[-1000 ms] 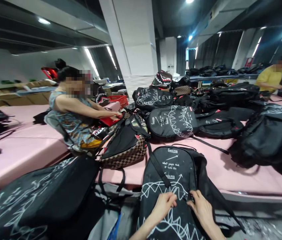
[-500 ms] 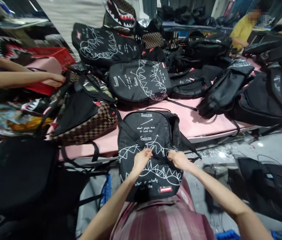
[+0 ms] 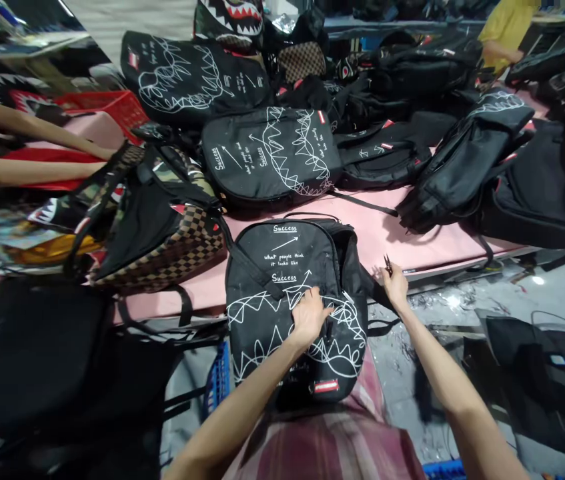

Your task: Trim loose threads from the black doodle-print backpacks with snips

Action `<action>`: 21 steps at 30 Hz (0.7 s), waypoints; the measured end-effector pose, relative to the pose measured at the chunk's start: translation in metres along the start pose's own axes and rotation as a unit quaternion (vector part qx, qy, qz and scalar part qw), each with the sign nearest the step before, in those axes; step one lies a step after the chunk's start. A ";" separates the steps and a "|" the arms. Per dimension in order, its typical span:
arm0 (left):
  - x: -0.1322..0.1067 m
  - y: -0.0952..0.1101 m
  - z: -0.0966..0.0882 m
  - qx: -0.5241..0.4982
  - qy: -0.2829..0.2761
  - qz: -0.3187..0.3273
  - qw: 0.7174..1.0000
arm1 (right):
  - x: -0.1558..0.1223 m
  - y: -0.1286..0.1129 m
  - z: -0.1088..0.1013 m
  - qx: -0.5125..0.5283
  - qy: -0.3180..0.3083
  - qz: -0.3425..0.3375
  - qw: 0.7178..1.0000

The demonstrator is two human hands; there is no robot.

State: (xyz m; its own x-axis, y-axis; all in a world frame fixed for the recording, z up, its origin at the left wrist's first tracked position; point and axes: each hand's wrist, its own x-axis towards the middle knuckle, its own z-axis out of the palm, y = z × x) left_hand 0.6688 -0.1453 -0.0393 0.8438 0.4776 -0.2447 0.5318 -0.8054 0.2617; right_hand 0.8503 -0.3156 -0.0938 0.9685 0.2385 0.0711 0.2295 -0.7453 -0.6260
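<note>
A black backpack point(image 3: 282, 250) with white scribbled lines and "Success" lettering stands upright before me at the table's edge. My left hand point(image 3: 311, 315) lies on its front panel, fingers apart, thumb stretched to the right. To the right of the bag, my right hand point(image 3: 395, 288) is closed round small dark thread snips point(image 3: 387, 265), whose two points stick up. A black strap hangs close below that hand. A red and white label point(image 3: 326, 386) sits low on the backpack.
More printed black backpacks point(image 3: 232, 153) lie across the pink table point(image 3: 362, 220). A checkered bag point(image 3: 182, 243) is at left, near another person's arms point(image 3: 27, 170) and a red crate point(image 3: 107, 107). A person in yellow point(image 3: 505, 30) is at far right.
My right hand has moved from the bag's front out to the right, and the snips now show in it. My left hand has opened and shifted slightly right on the panel.
</note>
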 end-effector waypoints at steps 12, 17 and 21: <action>-0.019 -0.014 -0.018 -0.049 -0.025 -0.006 0.998 | -0.059 -0.049 0.026 -0.050 -0.123 -0.481 0.867; -0.071 -0.025 -0.022 -0.133 0.019 0.033 0.990 | -0.105 -0.061 0.028 -0.089 -0.140 -0.452 0.876; -0.096 -0.058 -0.033 -0.287 0.068 0.041 0.955 | -0.110 -0.091 0.035 -0.024 -0.088 -0.456 0.885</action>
State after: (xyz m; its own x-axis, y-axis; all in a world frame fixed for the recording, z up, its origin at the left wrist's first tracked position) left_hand 0.5592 -0.1325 0.0001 0.8646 0.4947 -0.0877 0.3828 -0.5354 0.7529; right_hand 0.7192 -0.2523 -0.0721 0.3490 0.8447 0.4058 0.9164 -0.2169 -0.3364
